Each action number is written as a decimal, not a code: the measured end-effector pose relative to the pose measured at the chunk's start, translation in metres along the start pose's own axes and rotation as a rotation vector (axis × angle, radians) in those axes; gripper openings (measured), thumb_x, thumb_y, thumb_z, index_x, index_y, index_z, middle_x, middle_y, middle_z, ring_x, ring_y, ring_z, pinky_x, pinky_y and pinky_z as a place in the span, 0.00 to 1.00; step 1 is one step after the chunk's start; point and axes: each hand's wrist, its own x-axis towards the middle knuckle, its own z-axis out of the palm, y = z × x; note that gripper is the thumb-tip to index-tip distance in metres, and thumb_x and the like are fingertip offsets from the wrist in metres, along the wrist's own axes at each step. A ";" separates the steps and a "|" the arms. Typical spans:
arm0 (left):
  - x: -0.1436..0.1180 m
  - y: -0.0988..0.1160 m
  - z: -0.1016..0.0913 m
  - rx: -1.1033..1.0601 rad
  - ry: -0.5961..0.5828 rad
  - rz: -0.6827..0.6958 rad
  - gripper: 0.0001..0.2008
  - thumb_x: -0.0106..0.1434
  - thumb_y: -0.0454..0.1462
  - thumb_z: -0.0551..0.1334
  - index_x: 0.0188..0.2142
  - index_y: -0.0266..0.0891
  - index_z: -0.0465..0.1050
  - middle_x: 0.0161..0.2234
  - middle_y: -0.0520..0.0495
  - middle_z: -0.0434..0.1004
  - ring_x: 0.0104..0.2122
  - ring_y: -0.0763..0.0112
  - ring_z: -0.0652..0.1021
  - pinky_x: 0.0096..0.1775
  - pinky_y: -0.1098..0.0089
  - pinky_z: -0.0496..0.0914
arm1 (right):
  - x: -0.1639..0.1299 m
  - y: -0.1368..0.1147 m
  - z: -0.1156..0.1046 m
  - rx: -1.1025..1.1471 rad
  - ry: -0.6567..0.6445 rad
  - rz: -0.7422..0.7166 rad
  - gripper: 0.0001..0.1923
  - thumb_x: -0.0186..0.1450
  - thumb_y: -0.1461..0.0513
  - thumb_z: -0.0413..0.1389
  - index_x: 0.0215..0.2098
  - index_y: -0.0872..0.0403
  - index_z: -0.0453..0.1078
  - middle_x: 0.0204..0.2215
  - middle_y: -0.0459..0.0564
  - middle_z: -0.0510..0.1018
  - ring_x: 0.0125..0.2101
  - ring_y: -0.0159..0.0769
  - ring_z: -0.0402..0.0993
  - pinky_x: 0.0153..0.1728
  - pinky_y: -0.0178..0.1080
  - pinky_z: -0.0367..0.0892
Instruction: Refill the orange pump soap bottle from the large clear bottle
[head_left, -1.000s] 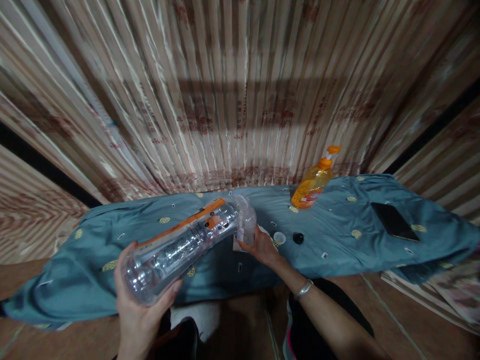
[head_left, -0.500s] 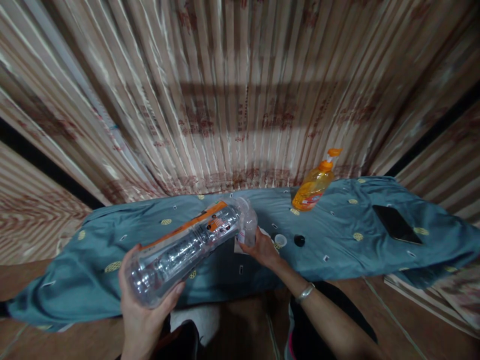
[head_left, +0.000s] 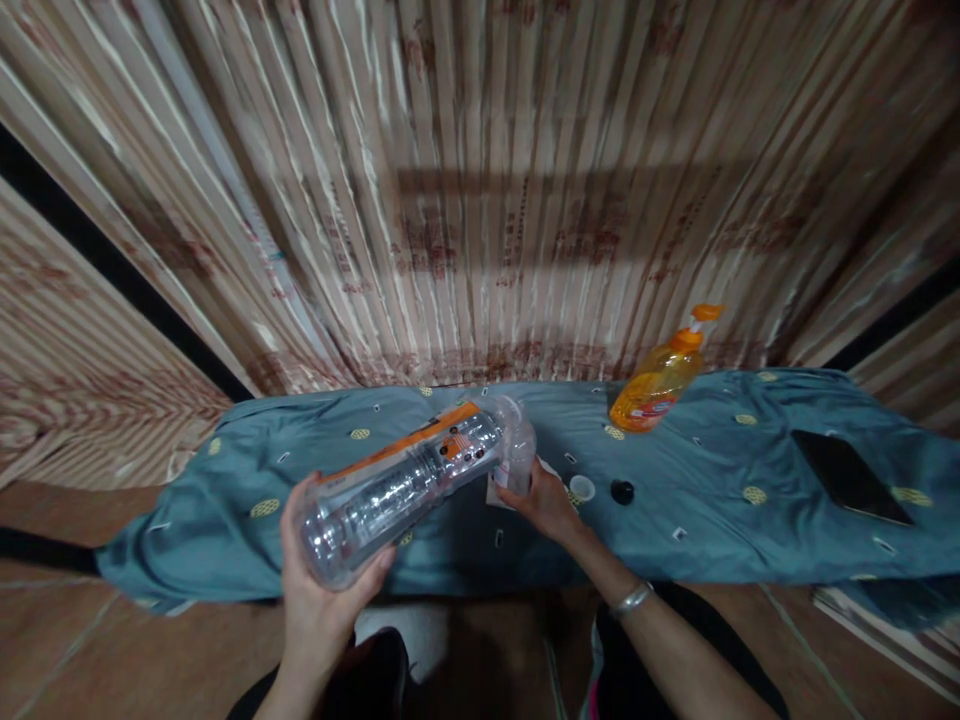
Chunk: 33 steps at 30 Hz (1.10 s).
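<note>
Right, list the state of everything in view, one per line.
Left hand: gripping large clear bottle
Right hand: gripping small clear container
Large clear bottle: tilted, mouth end at the container
Small clear container: held, contents unclear
Pump bottle: standing, orange liquid inside
White cap: lying loose
Black cap: lying loose
Dark slab: lying flat
Cloth: spread, wrinkled

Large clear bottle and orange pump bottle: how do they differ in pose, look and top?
The large clear bottle is held tilted in the left hand; the pump bottle stands unheld on the cloth.
The large clear bottle is mostly colourless, while the pump bottle looks amber-orange.
The pump bottle carries an orange pump head; the large clear bottle shows none.
Both have see-through bodies and some orange.
</note>
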 end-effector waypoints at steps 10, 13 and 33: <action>-0.002 0.002 0.004 -0.058 -0.004 0.026 0.48 0.48 0.50 0.79 0.65 0.43 0.66 0.57 0.40 0.74 0.53 0.54 0.80 0.53 0.59 0.78 | 0.000 -0.002 0.010 -0.004 0.068 0.028 0.27 0.62 0.53 0.65 0.56 0.55 0.72 0.44 0.60 0.87 0.47 0.60 0.86 0.47 0.53 0.79; -0.002 0.001 0.003 -0.051 -0.003 0.029 0.48 0.48 0.52 0.79 0.65 0.43 0.66 0.58 0.41 0.74 0.54 0.53 0.79 0.52 0.60 0.78 | 0.001 0.001 0.014 -0.010 0.090 0.022 0.28 0.62 0.52 0.64 0.57 0.55 0.72 0.43 0.59 0.87 0.46 0.59 0.87 0.47 0.53 0.80; -0.004 -0.013 -0.004 0.025 -0.025 0.033 0.47 0.51 0.53 0.77 0.66 0.46 0.61 0.60 0.40 0.70 0.55 0.54 0.78 0.57 0.56 0.74 | 0.003 0.015 0.028 0.008 0.159 -0.037 0.27 0.59 0.53 0.63 0.55 0.54 0.73 0.40 0.60 0.87 0.39 0.57 0.87 0.43 0.53 0.82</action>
